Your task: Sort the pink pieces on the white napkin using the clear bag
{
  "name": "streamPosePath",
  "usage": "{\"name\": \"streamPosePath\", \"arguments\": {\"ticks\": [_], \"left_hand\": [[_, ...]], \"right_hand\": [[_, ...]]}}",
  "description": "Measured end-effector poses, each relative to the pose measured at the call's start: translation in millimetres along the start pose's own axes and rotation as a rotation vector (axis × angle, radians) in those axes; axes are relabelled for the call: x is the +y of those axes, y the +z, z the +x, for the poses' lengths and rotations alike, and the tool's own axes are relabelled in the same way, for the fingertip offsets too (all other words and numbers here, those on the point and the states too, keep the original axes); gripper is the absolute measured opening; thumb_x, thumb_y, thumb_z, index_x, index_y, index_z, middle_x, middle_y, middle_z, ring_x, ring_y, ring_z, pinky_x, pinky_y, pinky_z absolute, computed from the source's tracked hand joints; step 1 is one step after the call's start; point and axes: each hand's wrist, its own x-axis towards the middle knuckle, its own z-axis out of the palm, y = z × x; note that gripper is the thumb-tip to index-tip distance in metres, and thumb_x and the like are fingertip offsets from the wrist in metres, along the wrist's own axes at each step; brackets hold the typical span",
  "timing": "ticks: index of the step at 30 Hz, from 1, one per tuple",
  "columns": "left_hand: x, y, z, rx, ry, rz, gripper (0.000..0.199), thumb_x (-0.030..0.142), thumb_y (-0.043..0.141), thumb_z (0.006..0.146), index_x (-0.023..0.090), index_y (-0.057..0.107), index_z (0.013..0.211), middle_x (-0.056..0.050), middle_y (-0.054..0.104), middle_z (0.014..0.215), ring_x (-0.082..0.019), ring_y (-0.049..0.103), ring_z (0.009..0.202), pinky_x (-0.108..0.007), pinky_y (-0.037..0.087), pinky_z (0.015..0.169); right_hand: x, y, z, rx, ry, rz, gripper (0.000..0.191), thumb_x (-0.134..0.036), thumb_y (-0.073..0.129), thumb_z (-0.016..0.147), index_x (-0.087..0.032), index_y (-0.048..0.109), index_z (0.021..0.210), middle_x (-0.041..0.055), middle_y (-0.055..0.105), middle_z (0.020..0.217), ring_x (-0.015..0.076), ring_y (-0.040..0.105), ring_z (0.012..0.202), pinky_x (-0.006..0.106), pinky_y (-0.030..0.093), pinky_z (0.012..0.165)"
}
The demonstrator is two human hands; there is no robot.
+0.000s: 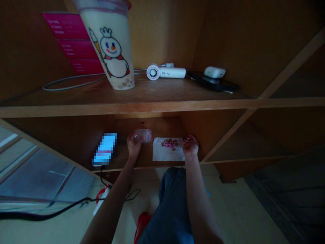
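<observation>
On the lower shelf, my left hand (134,144) is closed on the near left side of a small clear plastic container (145,135); whether it is a box or a bag is hard to make out. A white sheet of paper (162,155) lies flat to the right of it, bearing a cluster of small pink and brownish beads (171,144). At the paper's right edge rests my right hand (190,145), palm turned partly up with curled fingers. Dark reddish specks show among those fingers, too small and dim to name.
A lit phone (105,149) on a cable leans at the lower shelf's left. Above, the upper shelf (157,93) carries a tall milk tea cup (111,51), a white handheld fan (166,72), a white earphone case (214,72) on a dark flat object, and a pink card (76,44).
</observation>
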Motion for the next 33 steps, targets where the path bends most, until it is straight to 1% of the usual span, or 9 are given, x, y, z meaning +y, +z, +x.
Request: {"name": "streamPosePath", "arguments": {"ticks": [4, 10, 16, 22, 25, 27, 30, 33], "left_hand": [[-1, 0.2, 0, 0.006, -0.003, -0.004, 0.030, 0.031, 0.060, 0.073, 0.018, 0.062, 0.100, -0.010, 0.057, 0.106, -0.023, 0.053, 0.102, -0.041, 0.040, 0.095], [-2, 0.0, 0, 0.001, -0.001, 0.017, 0.032, 0.033, 0.059, 0.074, 0.017, 0.062, 0.102, -0.011, 0.056, 0.107, -0.023, 0.052, 0.103, -0.040, 0.040, 0.095], [-4, 1.0, 0, 0.006, -0.012, -0.002, 0.030, 0.032, 0.060, 0.073, 0.019, 0.062, 0.100, -0.009, 0.057, 0.104, -0.023, 0.053, 0.102, -0.040, 0.039, 0.095], [-3, 0.5, 0, 0.004, 0.003, 0.007, 0.032, 0.032, 0.059, 0.074, 0.017, 0.062, 0.102, -0.011, 0.057, 0.105, -0.023, 0.054, 0.100, -0.040, 0.041, 0.093], [-1, -0.1, -1, 0.005, 0.000, 0.017, 0.031, 0.032, 0.059, 0.074, 0.016, 0.062, 0.101, -0.011, 0.057, 0.104, -0.023, 0.054, 0.099, -0.041, 0.040, 0.094], [0, -0.2, -1, 0.002, -0.012, 0.023, 0.031, 0.031, 0.059, 0.074, 0.015, 0.063, 0.100, -0.012, 0.057, 0.104, -0.023, 0.054, 0.100, -0.041, 0.040, 0.094], [1, -0.3, -2, 0.004, -0.024, 0.019, 0.030, 0.030, 0.060, 0.073, 0.016, 0.063, 0.100, -0.011, 0.057, 0.104, -0.023, 0.054, 0.101, -0.041, 0.040, 0.095], [1, -0.3, -2, 0.013, -0.028, 0.016, 0.030, 0.028, 0.060, 0.073, 0.016, 0.063, 0.099, -0.011, 0.057, 0.104, -0.023, 0.054, 0.101, -0.040, 0.040, 0.095]], "right_hand": [[-1, 0, 0, -0.005, 0.009, -0.003, 0.006, -0.020, 0.051, 0.075, -0.019, 0.048, 0.071, -0.0097, 0.049, 0.047, 0.0033, 0.045, 0.037, 0.013, 0.034, 0.035], [-1, 0, -1, 0.003, 0.009, 0.009, 0.005, -0.018, 0.047, 0.077, -0.018, 0.048, 0.072, -0.0091, 0.049, 0.047, 0.0036, 0.045, 0.037, 0.014, 0.034, 0.035], [0, 2, -2, 0.019, -0.005, 0.012, 0.011, -0.017, 0.042, 0.079, -0.018, 0.048, 0.070, -0.0087, 0.048, 0.046, 0.0037, 0.044, 0.037, 0.014, 0.033, 0.035], [-1, 0, -1, 0.007, 0.003, -0.013, 0.006, -0.020, 0.048, 0.077, -0.019, 0.047, 0.071, -0.0093, 0.048, 0.048, 0.0036, 0.044, 0.037, 0.014, 0.033, 0.036], [-1, 1, -2, 0.032, 0.011, -0.028, 0.006, -0.021, 0.047, 0.077, -0.019, 0.047, 0.071, -0.0092, 0.047, 0.048, 0.0034, 0.042, 0.037, 0.015, 0.032, 0.037], [-1, 2, -3, 0.041, -0.008, -0.056, 0.006, -0.022, 0.047, 0.077, -0.019, 0.048, 0.072, -0.0089, 0.048, 0.050, 0.0034, 0.043, 0.039, 0.015, 0.032, 0.038], [2, 5, -8, 0.001, -0.046, -0.111, 0.005, -0.023, 0.051, 0.075, -0.019, 0.050, 0.073, -0.0081, 0.050, 0.054, 0.0038, 0.045, 0.042, 0.016, 0.034, 0.041], [6, 9, -23, -0.068, -0.092, -0.148, 0.004, -0.023, 0.053, 0.073, -0.019, 0.052, 0.074, -0.0073, 0.052, 0.058, 0.0039, 0.047, 0.047, 0.016, 0.036, 0.044]]}}
